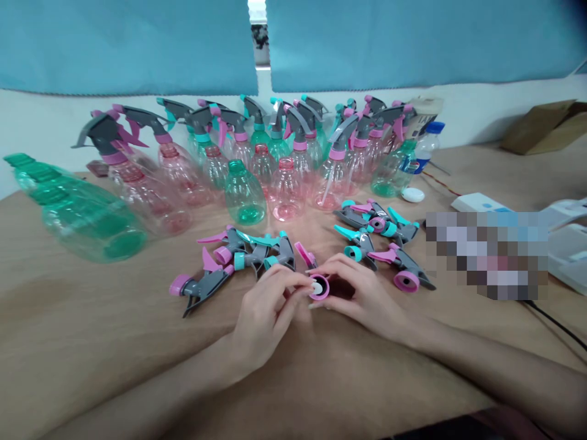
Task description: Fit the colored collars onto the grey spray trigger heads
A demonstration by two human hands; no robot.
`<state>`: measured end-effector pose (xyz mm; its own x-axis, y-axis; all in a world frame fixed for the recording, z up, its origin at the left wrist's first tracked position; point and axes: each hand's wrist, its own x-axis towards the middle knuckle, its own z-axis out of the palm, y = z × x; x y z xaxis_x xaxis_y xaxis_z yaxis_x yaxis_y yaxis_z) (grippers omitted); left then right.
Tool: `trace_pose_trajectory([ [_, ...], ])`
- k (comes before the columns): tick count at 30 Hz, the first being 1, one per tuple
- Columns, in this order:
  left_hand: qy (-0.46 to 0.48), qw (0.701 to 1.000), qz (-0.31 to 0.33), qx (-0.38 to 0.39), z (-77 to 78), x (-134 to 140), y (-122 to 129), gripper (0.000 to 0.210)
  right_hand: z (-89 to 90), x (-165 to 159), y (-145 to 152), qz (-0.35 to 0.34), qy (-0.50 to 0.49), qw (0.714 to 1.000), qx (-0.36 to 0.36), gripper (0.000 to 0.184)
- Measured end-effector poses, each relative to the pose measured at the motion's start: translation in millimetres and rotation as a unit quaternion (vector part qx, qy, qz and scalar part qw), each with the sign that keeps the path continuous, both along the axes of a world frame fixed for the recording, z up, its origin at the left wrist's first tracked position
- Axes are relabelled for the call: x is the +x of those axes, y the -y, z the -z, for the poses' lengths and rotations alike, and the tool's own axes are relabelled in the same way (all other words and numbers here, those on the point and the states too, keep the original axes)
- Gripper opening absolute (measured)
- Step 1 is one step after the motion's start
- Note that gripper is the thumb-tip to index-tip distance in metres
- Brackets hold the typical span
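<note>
My right hand (pixel 362 296) grips a spray head with a pink collar (pixel 326 287), the collar's opening facing me. Between thumb and forefinger, my left hand (pixel 270 311) pinches a small white disc (pixel 317 288) at the mouth of that collar. Whether the disc sits inside or just at the rim I cannot tell. Left of my hands lie several loose spray heads, one a grey and pink spray head (pixel 202 287). More lie to the right, among them a spray head with its pink collar (pixel 406 282) turned toward me.
Behind stand several clear bottles, some capped with spray heads, others uncapped like the green bottle (pixel 245 195) and the pink bottle (pixel 287 192). Green bottles (pixel 92 220) lie nested at the left. A white oval object (pixel 413 195), a power strip (pixel 481 205) and a cardboard box (pixel 541 128) are at the right.
</note>
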<state>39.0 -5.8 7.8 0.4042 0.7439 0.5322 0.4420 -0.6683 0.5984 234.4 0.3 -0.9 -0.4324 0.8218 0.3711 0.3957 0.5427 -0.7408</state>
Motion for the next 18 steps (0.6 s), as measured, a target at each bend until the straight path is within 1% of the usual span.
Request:
trace_pose_trajectory([
  [4, 0.007, 0.999, 0.027, 0.029, -0.8, -0.9, -2.0, 0.014, 0.5, 0.2, 0.2, -0.009, -0.004, 1.000, 0.002, 0.026],
  [9, -0.024, 0.998, 0.016, 0.060, -0.9, -0.5, -4.0, 0.014, 1.4, -0.1, 0.5, -0.037, 0.004, 0.999, 0.002, 0.024],
  [14, -0.030, 0.998, 0.012, 0.057, 1.6, 0.5, -3.9, 0.010, 0.1, -0.3, 0.5, -0.046, 0.008, 0.999, 0.004, 0.021],
  [18, -0.016, 1.000, 0.013, 0.024, 1.8, 1.3, -2.1, 0.008, -1.2, -0.9, 0.7, -0.045, 0.007, 0.999, 0.006, 0.020],
])
